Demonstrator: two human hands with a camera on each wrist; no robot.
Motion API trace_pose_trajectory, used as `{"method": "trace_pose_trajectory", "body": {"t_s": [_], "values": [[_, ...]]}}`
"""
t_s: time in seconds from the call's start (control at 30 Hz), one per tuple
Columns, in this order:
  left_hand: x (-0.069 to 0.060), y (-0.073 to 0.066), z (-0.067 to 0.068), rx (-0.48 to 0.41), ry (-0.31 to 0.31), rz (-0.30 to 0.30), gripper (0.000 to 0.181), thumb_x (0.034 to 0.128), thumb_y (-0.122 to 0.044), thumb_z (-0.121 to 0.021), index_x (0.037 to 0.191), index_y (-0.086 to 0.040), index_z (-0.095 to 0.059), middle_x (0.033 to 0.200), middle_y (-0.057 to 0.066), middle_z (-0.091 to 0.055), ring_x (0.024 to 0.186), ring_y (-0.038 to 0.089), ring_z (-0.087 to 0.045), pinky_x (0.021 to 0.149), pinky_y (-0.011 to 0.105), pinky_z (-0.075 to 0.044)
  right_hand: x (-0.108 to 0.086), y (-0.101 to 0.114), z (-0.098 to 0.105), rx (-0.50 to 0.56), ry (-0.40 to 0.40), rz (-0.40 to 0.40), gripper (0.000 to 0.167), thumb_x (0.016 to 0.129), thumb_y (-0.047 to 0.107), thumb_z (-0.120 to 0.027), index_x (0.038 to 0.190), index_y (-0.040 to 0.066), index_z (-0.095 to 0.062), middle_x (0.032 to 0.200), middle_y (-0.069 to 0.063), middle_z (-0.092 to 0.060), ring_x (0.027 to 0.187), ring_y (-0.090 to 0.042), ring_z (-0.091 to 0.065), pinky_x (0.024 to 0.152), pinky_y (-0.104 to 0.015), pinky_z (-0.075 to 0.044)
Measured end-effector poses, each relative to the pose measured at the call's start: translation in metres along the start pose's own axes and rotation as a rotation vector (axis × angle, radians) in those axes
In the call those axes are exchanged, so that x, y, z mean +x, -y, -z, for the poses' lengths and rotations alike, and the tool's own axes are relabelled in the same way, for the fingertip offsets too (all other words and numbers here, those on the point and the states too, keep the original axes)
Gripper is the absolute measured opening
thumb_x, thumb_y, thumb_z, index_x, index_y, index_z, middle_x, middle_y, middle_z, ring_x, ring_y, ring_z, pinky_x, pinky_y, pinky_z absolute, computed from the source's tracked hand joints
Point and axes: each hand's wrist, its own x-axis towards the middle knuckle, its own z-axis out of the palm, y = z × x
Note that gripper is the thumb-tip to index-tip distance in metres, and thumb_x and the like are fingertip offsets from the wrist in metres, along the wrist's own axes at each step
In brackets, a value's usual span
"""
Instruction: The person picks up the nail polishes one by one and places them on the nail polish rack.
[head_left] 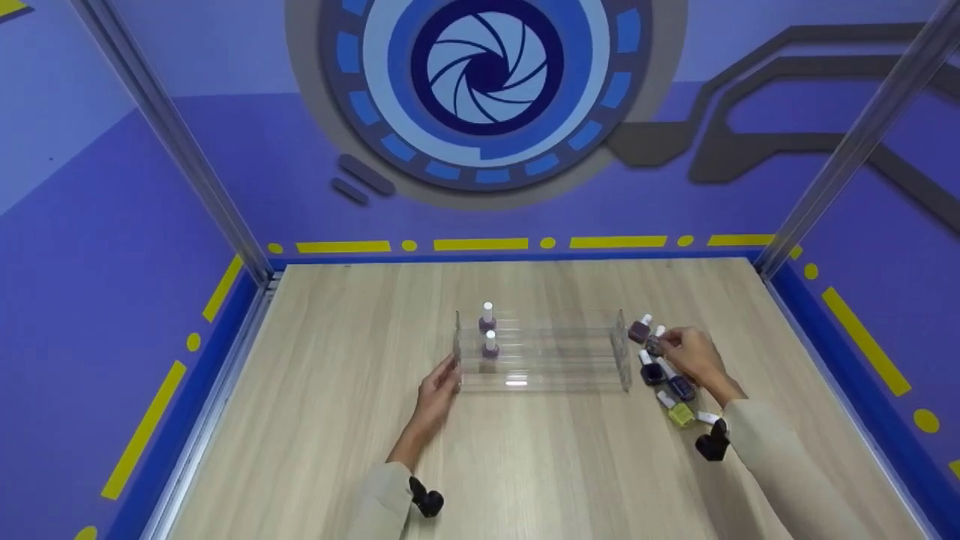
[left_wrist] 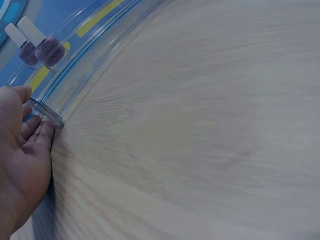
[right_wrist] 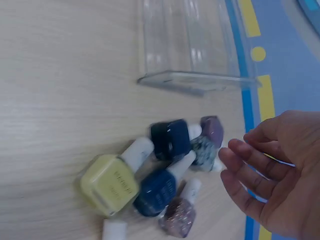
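A clear tiered rack (head_left: 622,360) holds two mauve polish bottles (head_left: 487,324) (left_wrist: 50,51) upright near its left end. My left hand (head_left: 437,396) (left_wrist: 22,165) grips that end panel (left_wrist: 47,111) between thumb and fingers. Right of the rack, my right hand (head_left: 694,356) (right_wrist: 280,172) is at a speckled bottle (head_left: 653,346) (right_wrist: 204,153) with a white cap; its fingers are loosely bent, with no grip visible in the right wrist view. A purple bottle (head_left: 639,331) (right_wrist: 212,131) lies just beyond the speckled one.
Nearer me lie a dark bottle (head_left: 652,373) (right_wrist: 171,140), a blue one (head_left: 682,388) (right_wrist: 156,192), a yellow-green one (head_left: 681,414) (right_wrist: 110,184) and a glittery one (right_wrist: 178,217). Another white cap (head_left: 708,418) (right_wrist: 114,230) shows beside them. Blue walls (head_left: 480,217) enclose the wooden table (head_left: 540,457).
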Motion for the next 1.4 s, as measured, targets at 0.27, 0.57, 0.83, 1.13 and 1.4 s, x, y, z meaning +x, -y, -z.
{"method": "trace_pose_trajectory", "body": {"t_s": [0.27, 0.57, 0.83, 1.13, 1.4], "values": [[0.0, 0.001, -0.001, 0.036, 0.001, -0.019, 0.057, 0.1103, -0.026, -0.047, 0.158, 0.0, -0.032, 0.162, 0.023, -0.038, 0.147, 0.036, -0.043, 0.117, 0.044, -0.044, -0.01, -0.019, -0.01, -0.087, 0.083, -0.12, 0.024, 0.095, 0.006, -0.062, 0.107, -0.012, -0.072, 0.103, -0.029, -0.074, 0.085, -0.034, -0.07, 0.071, -0.046, -0.057], [0.002, 0.0, 0.0, 0.057, -0.012, -0.026, 0.056, 0.1101, -0.026, -0.047, 0.158, 0.0, -0.034, 0.16, 0.022, -0.041, 0.138, 0.031, -0.052, 0.114, 0.042, -0.048, -0.011, -0.026, -0.02, -0.151, 0.151, -0.212, 0.027, 0.093, 0.005, -0.06, 0.113, -0.012, -0.069, 0.11, -0.03, -0.071, 0.087, -0.031, -0.067, 0.076, -0.051, -0.056], [-0.001, 0.0, 0.0, 0.048, -0.011, -0.021, 0.055, 0.11, -0.024, -0.048, 0.158, -0.001, -0.034, 0.16, 0.022, -0.042, 0.139, 0.031, -0.051, 0.114, 0.041, -0.047, -0.013, -0.029, -0.026, -0.114, 0.127, -0.215, 0.026, 0.093, 0.003, -0.064, 0.111, -0.015, -0.068, 0.106, -0.03, -0.071, 0.081, -0.027, -0.065, 0.075, -0.049, -0.058], [-0.001, 0.0, 0.001, 0.039, -0.004, -0.03, 0.054, 0.1107, -0.022, -0.045, 0.158, 0.0, -0.032, 0.159, 0.023, -0.042, 0.134, 0.026, -0.053, 0.109, 0.035, -0.05, -0.017, -0.031, -0.024, 0.002, 0.067, -0.199, 0.032, 0.095, 0.005, -0.059, 0.116, -0.018, -0.065, 0.102, -0.028, -0.072, 0.085, -0.029, -0.066, 0.074, -0.043, -0.057], [-0.001, 0.001, -0.001, 0.044, 0.014, -0.02, 0.056, 0.1107, -0.029, -0.045, 0.159, -0.005, -0.032, 0.163, 0.02, -0.037, 0.15, 0.037, -0.039, 0.12, 0.045, -0.04, -0.022, -0.031, -0.016, 0.076, 0.019, -0.173, 0.032, 0.098, 0.004, -0.059, 0.121, -0.019, -0.06, 0.102, -0.028, -0.067, 0.089, -0.031, -0.062, 0.07, -0.034, -0.051]]}}
